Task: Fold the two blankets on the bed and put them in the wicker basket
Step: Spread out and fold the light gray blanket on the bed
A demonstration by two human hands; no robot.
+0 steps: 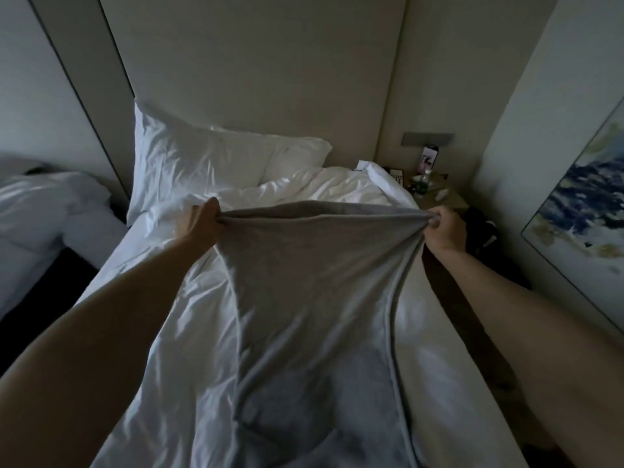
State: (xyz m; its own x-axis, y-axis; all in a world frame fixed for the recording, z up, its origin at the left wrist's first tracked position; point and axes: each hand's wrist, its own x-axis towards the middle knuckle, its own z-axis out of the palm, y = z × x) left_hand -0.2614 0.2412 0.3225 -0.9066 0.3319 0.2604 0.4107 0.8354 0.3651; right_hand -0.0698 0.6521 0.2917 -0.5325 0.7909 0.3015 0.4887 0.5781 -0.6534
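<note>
A grey blanket hangs stretched out in front of me above the bed. My left hand grips its upper left corner, fingers curled round the bunched cloth. My right hand grips the upper right corner the same way. The top edge runs taut between both hands, and the rest drapes down toward me over the white duvet. A second blanket and the wicker basket are not in view.
White pillows lean on the headboard wall. A nightstand with small items stands at the right, a dark bag beside it. Another bed lies at the left. A framed painting hangs on the right wall.
</note>
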